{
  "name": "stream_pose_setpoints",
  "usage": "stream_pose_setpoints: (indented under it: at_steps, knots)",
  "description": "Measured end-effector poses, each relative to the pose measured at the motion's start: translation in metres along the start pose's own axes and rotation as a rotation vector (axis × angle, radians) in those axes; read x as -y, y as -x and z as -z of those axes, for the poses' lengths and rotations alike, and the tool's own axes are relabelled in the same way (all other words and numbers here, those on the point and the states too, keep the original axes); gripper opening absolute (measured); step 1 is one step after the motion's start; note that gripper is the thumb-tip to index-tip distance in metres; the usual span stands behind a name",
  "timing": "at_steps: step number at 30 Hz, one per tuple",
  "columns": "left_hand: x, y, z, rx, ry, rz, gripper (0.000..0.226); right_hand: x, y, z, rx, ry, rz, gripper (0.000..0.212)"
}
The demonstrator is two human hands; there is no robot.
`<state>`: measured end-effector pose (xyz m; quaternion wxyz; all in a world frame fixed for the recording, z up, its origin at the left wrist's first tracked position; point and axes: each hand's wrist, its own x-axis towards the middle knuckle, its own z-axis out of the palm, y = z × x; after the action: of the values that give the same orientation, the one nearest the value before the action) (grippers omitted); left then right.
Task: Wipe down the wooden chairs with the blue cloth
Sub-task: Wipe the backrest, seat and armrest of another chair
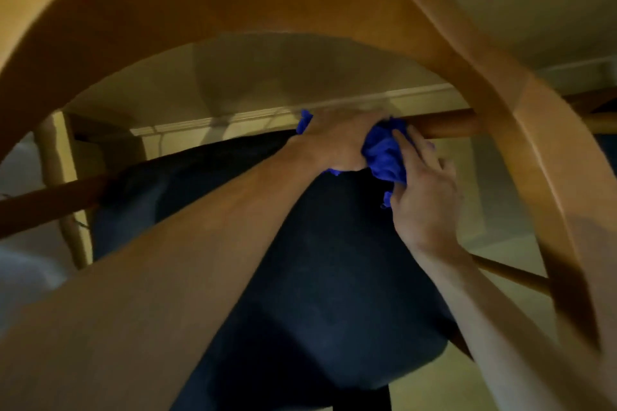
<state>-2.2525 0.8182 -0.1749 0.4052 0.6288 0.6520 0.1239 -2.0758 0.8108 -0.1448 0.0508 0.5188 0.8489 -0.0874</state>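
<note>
A wooden chair (521,130) fills the view from very close, its curved back rail arching overhead and down the right side. A round wooden rung (447,125) runs across behind the arch. The blue cloth (384,157) is bunched up against this rung. My left hand (337,140) grips the cloth, wrapped over the rung. My right hand (424,190) touches the cloth from the right, its fingers fairly straight along the cloth and the rung's end. The chair's dark blue seat cushion (317,277) lies below both forearms.
A second chair leg (56,177) and another rung (50,203) stand at the left. A lower rung (510,272) passes under my right wrist. A pale wall and skirting board (233,120) lie behind, with light floor at the lower right.
</note>
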Motion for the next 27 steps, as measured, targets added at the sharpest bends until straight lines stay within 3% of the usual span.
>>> stream_pose_setpoints:
  at_steps: [2, 4, 9, 14, 19, 23, 27]
  knots:
    - [0.0, -0.005, -0.008, -0.023, -0.101, -0.02, 0.038, -0.002, 0.003, -0.006, 0.051, -0.022, -0.075, 0.066]
    - [0.005, -0.003, -0.009, -0.055, -0.08, -0.006, 0.027, 0.009, -0.015, -0.005, 0.049, -0.164, -0.15, 0.045]
    - [0.028, 0.027, 0.01, -0.064, -0.032, 0.08, 0.028, 0.042, -0.044, 0.008, 0.259, -0.208, -0.147, 0.021]
    - [0.072, 0.105, 0.035, -0.079, -0.074, 0.329, 0.026, 0.117, -0.041, -0.004, 0.358, -0.334, 0.082, 0.031]
    - [0.091, 0.18, 0.043, -0.163, -0.18, 0.625, 0.017, 0.194, -0.026, -0.021, 0.471, -0.37, 0.267, 0.02]
    - [0.082, 0.217, 0.025, -0.183, -0.351, 0.883, 0.026, 0.217, -0.001, -0.032, 0.5, -0.333, 0.448, 0.044]
    - [0.059, 0.265, -0.012, -0.145, -0.437, 0.971, 0.038, 0.219, 0.037, -0.035, 0.65, -0.26, 0.632, 0.063]
